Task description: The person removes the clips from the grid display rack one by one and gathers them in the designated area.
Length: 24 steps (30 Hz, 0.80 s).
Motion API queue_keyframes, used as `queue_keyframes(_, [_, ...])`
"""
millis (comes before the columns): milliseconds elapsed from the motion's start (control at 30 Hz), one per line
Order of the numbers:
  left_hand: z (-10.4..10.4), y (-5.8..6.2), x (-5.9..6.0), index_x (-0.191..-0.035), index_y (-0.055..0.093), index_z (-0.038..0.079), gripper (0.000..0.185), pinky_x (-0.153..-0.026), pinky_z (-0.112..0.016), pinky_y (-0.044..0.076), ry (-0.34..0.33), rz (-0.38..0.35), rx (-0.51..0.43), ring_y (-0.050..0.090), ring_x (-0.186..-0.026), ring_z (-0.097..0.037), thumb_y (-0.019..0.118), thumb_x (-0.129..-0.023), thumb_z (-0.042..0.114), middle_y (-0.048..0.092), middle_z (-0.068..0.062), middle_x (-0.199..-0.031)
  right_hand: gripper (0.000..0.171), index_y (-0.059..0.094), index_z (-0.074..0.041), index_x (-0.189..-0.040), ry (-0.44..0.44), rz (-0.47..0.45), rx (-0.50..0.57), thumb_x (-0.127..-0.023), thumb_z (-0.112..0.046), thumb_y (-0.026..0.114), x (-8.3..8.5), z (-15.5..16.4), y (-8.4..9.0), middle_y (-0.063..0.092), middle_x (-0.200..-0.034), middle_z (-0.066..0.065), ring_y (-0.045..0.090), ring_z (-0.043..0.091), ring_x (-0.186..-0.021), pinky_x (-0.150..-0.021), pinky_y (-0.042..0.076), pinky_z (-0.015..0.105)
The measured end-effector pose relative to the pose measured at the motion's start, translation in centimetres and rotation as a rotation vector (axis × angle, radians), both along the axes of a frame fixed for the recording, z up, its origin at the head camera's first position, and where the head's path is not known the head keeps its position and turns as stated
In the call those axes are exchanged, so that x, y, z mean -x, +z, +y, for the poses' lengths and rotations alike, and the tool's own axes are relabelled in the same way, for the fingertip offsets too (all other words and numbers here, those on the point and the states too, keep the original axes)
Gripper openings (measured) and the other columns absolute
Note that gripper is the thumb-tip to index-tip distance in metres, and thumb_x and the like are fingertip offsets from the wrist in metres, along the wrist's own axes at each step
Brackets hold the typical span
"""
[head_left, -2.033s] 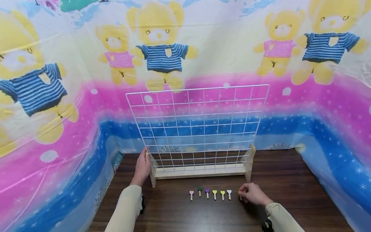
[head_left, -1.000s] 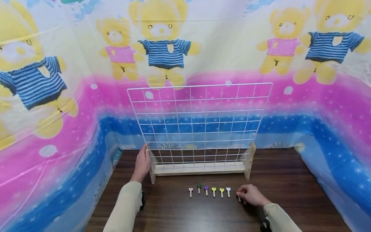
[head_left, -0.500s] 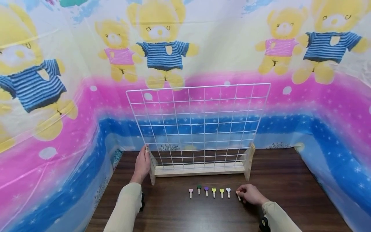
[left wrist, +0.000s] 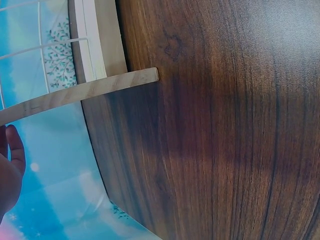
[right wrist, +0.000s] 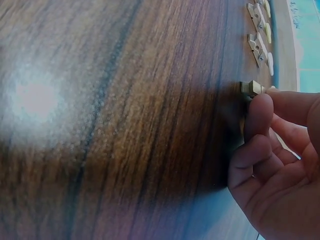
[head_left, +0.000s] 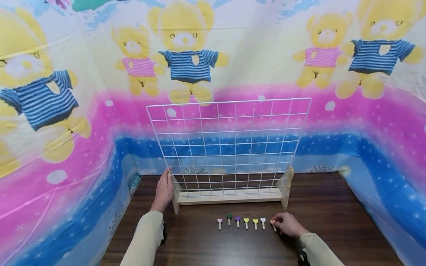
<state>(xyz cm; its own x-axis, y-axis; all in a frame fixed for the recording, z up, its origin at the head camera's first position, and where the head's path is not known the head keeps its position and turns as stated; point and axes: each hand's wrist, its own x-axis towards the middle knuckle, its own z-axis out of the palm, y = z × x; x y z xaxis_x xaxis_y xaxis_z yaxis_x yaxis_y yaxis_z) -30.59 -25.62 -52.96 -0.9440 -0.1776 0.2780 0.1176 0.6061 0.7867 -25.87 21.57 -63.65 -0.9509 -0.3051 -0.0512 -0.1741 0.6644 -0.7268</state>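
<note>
In the head view my left hand [head_left: 164, 190] touches the left wooden upright [head_left: 175, 201] of a stand holding a white wire grid [head_left: 226, 147]. Its fingers reach fairly straight up along the upright; in the left wrist view two fingertips meet the wood's outer side, the rest out of frame. My right hand [head_left: 288, 224] pinches a small wooden clothespin with a peach heart [head_left: 273, 222] between thumb and finger, low at the tabletop. That clothespin slants at the right end of a row of similar ones, beside the white-heart clothespin [head_left: 263, 223]. The other right fingers are curled.
Left of it lie clothespins with two yellow hearts, a purple heart [head_left: 237, 221], a dark green heart [head_left: 229, 219] and a pink heart [head_left: 219, 223]. The dark wooden table [head_left: 199, 244] bears everything. A bear-printed cloth [head_left: 253, 62] surrounds its back and sides.
My right hand has shifted slightly left, bringing the peach-heart clothespin nearer the row, and it now slants and shows more. My left hand keeps its place at the upright; the view has bobbed slightly.
</note>
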Motion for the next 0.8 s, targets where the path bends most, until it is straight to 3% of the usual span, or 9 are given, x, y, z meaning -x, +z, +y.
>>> queue_keyframes(167, [0.04, -0.11, 0.01, -0.134, 0.032, 0.014, 0.041, -0.082, -0.044, 0.033, -0.004, 0.011, 0.014, 0.040, -0.101, -0.027, 0.023, -0.097, 0.030, 0.043, -0.014, -0.117, 0.007, 0.063, -0.008, -0.082, -0.019, -0.005, -0.010, -0.082, -0.014, 0.061, -0.03, -0.01, -0.21, 0.053, -0.060, -0.003, 0.049, 0.012, -0.043, -0.042, 0.038, 0.027])
queue_keyframes(500, [0.33, -0.12, -0.24, -0.133, 0.034, 0.011, 0.038, -0.074, -0.041, 0.034, -0.004, 0.038, 0.016, 0.042, -0.089, -0.028, 0.025, -0.098, 0.024, 0.045, -0.013, -0.097, 0.005, 0.061, -0.006, -0.085, -0.018, -0.004, -0.009, -0.082, -0.010, 0.061, -0.35, 0.12, -0.05, 0.051, -0.059, -0.002, 0.048, 0.012, -0.043, -0.042, 0.039, 0.026])
queue_keyframes(800, [0.16, 0.22, -0.25, -0.134, 0.033, 0.012, 0.040, -0.076, -0.042, 0.034, -0.008, 0.024, 0.001, 0.041, -0.092, -0.028, 0.024, -0.098, 0.028, 0.044, -0.014, -0.106, 0.008, 0.061, -0.006, -0.087, -0.035, -0.007, -0.004, -0.081, -0.011, 0.062, -0.41, 0.12, 0.03, 0.052, -0.062, -0.002, 0.048, 0.012, -0.044, -0.042, 0.039, 0.026])
